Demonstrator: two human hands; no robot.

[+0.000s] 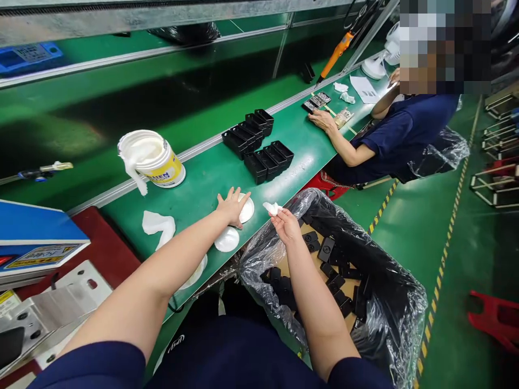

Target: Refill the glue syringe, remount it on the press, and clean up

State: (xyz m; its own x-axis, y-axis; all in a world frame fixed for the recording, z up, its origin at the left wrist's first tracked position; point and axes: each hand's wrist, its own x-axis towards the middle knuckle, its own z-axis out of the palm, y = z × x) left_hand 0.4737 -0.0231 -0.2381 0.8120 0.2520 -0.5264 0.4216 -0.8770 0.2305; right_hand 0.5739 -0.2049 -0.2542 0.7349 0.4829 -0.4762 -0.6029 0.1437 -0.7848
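My left hand [231, 208] is spread out low over the green bench, its right-side fingers at the edge of a white round disc [247, 208]. Whether it presses on the disc I cannot tell. Just nearer to me lies a second white disc [226, 239], and a third pale disc [195, 274] is partly hidden by my left forearm. Pinched in the fingertips of my right hand [287, 224] is a crumpled white wipe [272, 208], held beyond the bench's front edge. A strip of white wipe [158, 222] rests on the bench left of my forearm.
A white tub of wipes [164, 170] stands at the back left. Black plastic housings [268, 161] stand in rows mid-bench. Below right is a plastic-lined box [389, 270] with black parts. A co-worker [389, 129] sits farther along, near a hanging orange screwdriver [338, 54].
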